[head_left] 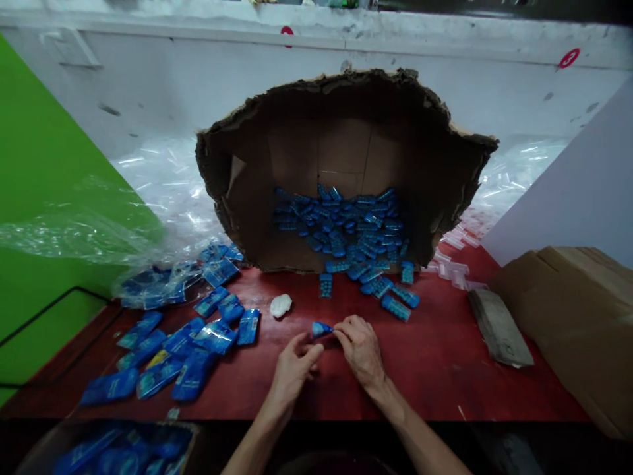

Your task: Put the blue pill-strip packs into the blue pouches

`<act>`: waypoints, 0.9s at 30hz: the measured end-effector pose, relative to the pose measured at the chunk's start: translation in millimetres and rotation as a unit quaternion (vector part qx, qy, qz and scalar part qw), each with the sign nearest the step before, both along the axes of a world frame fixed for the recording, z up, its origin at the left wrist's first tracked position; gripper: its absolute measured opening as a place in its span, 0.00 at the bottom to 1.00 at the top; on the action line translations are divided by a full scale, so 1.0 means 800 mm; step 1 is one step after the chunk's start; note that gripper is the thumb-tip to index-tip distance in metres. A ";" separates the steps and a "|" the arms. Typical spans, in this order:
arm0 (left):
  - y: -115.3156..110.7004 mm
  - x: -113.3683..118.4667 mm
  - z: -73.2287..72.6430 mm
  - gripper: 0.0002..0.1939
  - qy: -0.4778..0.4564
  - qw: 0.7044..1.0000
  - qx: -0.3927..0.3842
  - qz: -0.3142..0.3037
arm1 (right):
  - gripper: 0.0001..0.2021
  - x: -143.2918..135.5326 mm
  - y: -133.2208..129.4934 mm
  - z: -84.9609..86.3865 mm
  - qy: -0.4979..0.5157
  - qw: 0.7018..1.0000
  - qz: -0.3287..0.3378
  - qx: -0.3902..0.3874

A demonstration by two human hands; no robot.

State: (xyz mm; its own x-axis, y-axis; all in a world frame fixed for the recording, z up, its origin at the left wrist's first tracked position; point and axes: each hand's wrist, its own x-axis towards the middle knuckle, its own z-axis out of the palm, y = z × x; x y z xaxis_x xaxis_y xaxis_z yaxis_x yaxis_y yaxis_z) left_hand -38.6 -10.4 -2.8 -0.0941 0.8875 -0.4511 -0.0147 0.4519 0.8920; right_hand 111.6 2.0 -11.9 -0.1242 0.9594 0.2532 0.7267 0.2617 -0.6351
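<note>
From my station I record the right hand pinching a small blue piece by its narrow end, thumb against fingers, over the front middle of the red table. The left hand is spread, thumb apart from fingers, just beside the piece's wide end; I cannot tell whether it touches. I note a white lump beyond the left hand. Blue packets lie loose to the left. Behind, a torn-edged carton faces me, holding a heap of blue tubes, several spilling onto the table. I find a grey stack at right, beside a brown box.
</note>
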 end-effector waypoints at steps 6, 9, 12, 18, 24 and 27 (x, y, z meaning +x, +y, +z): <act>0.011 0.034 -0.026 0.15 -0.132 0.991 -0.014 0.031 | 0.13 -0.003 -0.006 0.004 0.270 0.958 -0.024 -0.095; 0.011 0.032 -0.026 0.15 -0.148 0.989 -0.017 0.018 | 0.14 -0.003 0.005 -0.006 0.380 0.899 -0.043 -0.213; 0.012 0.030 -0.023 0.14 -0.166 0.986 -0.011 0.004 | 0.11 -0.001 0.011 -0.012 0.388 0.888 -0.022 -0.245; 0.020 0.046 -0.014 0.14 -0.129 0.990 0.018 0.052 | 0.12 0.001 0.015 -0.010 0.343 0.915 -0.023 -0.210; 0.025 0.066 -0.007 0.14 -0.153 0.984 0.030 0.090 | 0.14 0.002 0.021 -0.006 0.296 0.939 -0.028 -0.173; 0.029 0.059 -0.003 0.15 -0.196 0.980 -0.004 0.029 | 0.14 0.008 0.024 0.000 0.271 0.948 -0.012 -0.165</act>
